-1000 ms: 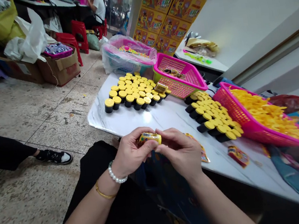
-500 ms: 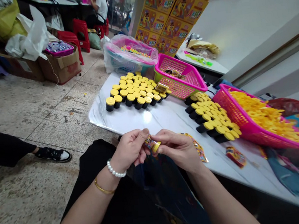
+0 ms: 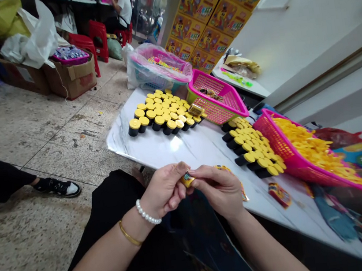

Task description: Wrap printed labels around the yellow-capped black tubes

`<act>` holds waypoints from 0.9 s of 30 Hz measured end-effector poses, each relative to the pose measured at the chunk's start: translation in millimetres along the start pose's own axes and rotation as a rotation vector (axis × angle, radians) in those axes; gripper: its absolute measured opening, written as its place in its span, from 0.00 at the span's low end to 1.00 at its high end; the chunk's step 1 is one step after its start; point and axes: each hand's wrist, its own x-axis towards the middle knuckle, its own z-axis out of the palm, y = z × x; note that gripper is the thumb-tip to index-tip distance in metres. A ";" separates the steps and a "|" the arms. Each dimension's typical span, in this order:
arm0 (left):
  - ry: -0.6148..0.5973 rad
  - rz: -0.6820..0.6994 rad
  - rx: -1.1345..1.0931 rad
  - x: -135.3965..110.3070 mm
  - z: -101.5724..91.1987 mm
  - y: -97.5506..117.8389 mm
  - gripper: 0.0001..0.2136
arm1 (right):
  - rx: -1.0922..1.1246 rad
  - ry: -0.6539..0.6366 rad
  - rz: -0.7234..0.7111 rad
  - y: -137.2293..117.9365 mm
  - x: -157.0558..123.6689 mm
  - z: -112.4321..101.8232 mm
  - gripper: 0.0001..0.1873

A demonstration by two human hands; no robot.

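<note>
Above my lap, both hands meet on a small canister [image 3: 187,179] with a colourful printed label and a yellow end; the fingers cover most of it. My left hand [image 3: 164,190], with a pearl bracelet at the wrist, is closed around its left side. My right hand [image 3: 219,188] pinches it from the right between thumb and fingers. Just beyond my right hand, partly hidden by it, lie colourful printed labels [image 3: 243,193] on the marbled white table [image 3: 150,153]. A red and yellow printed stack [image 3: 279,194] lies farther right.
Black canisters with yellow lids [image 3: 158,112] stand grouped at the back; a second group [image 3: 256,148] is at the right. Behind are a pink basket [image 3: 219,108], a plastic-covered basket [image 3: 158,67] and a basket of yellow parts [image 3: 316,149]. A person [image 3: 122,7] sits far back.
Both hands have shifted slightly down, with the canister between them. It has turned, and less of its label and yellow end shows now. The view has moved a little.
</note>
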 end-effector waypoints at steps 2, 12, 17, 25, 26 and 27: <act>-0.008 -0.007 -0.041 -0.4 3.1 -0.9 0.30 | -0.152 0.174 0.010 1.8 27.2 -13.9 0.06; 0.098 0.060 0.023 2.3 -7.7 8.4 0.26 | -0.873 0.361 0.080 -11.2 78.0 -106.9 0.11; 0.118 0.045 0.052 3.8 -4.7 5.0 0.24 | -0.836 0.391 0.298 16.5 -32.8 -113.6 0.19; 0.207 0.093 0.093 5.0 4.8 -0.6 0.23 | -0.882 0.141 0.229 39.9 -4.8 -112.7 0.13; 0.211 0.097 0.095 4.2 5.1 -1.1 0.23 | -0.918 0.128 0.197 39.9 -1.6 -112.7 0.13; 0.213 0.109 0.100 3.6 5.4 -2.0 0.23 | -0.945 0.135 0.149 38.9 0.0 -112.0 0.13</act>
